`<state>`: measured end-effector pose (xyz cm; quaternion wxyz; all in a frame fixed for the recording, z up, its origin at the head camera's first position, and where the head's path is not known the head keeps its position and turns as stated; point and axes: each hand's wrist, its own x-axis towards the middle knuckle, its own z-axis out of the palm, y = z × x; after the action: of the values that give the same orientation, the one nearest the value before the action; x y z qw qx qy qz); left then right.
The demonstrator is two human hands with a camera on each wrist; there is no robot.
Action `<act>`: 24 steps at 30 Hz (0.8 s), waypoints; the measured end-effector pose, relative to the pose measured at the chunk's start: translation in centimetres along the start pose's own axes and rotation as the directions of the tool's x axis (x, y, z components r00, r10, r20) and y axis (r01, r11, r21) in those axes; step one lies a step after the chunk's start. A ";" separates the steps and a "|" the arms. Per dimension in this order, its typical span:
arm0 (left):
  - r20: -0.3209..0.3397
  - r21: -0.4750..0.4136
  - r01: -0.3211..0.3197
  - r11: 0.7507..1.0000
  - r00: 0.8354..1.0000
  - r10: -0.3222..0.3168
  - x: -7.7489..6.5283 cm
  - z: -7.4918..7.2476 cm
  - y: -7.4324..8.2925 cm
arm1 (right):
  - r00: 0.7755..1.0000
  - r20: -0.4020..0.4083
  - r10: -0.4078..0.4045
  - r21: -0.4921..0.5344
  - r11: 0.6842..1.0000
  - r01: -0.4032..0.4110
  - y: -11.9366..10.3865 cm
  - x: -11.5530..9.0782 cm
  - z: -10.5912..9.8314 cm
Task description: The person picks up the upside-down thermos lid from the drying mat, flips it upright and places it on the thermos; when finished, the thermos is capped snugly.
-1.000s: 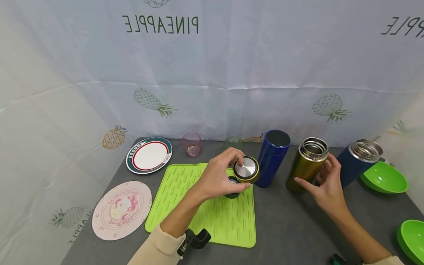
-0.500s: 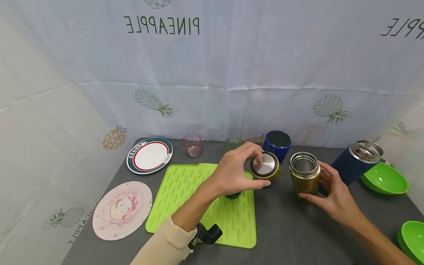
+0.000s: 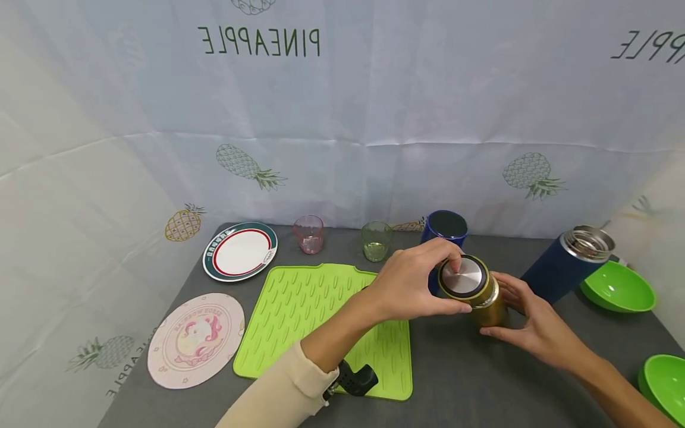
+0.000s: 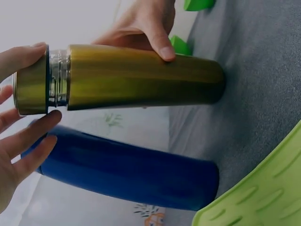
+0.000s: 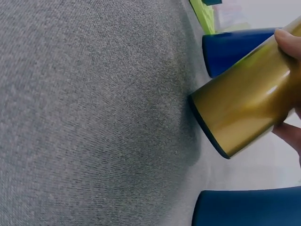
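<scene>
Left hand (image 3: 409, 285): grip pinched short gold lid (image 3: 464, 278) with brushed-metal top, at mouth of tall cylindrical gold metal flask (image 4: 141, 77); threaded steel neck (image 4: 59, 77) showed between. Right hand (image 3: 546, 330): grip held flask's side; flask tilted over grey counter (image 3: 460, 374), base contact unclear. Near flask: glossy blue cylindrical bottle (image 4: 131, 169), stood upright. Right: uncapped matt navy cylindrical bottle (image 3: 562, 270); shallow green bowl (image 3: 618, 288) beyond. Left: lime-green ridged rectangular mat (image 3: 299, 315), lay flat.

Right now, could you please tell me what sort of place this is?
Probably a staged tabletop setup: a pineapple-print curtain hangs behind a gray table bearing a green drying mat.
</scene>
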<state>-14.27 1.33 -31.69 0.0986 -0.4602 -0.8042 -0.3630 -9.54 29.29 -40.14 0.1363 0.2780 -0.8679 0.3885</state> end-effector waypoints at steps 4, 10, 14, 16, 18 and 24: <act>0.010 0.012 0.007 1.000 1.000 -0.007 0.0 0.4 -0.1 | 1.000 0.021 -0.013 -0.027 1.000 0.013 -0.1 0.1 0.0; 0.038 0.020 0.032 0.999 0.999 -0.032 -0.2 0.7 -0.2 | 0.999 0.038 -0.005 -0.072 0.997 0.008 -0.4 0.4 -0.2; 0.051 0.005 0.052 0.999 0.997 -0.052 -0.3 0.7 -0.3 | 0.999 0.045 0.003 -0.092 0.996 0.001 -0.6 0.6 -0.3; 0.058 -0.004 0.059 0.998 0.997 -0.059 -0.4 0.7 -0.4 | 0.999 0.051 0.013 -0.094 0.996 -0.008 -0.7 0.7 -0.4; 0.068 -0.012 0.067 0.998 0.996 -0.066 -0.5 0.7 -0.4 | 0.998 0.061 0.020 -0.088 0.996 -0.015 -0.6 0.8 -0.4; 0.130 -0.023 0.057 0.998 0.990 -0.054 -0.6 0.4 -0.8 | 0.995 0.101 0.013 -0.049 0.999 -0.008 -0.5 0.9 -0.6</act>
<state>-14.50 0.98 -32.65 0.0299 -0.4614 -0.8165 -0.3458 -9.97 29.15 -38.99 0.0968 0.2895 -0.8842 0.3535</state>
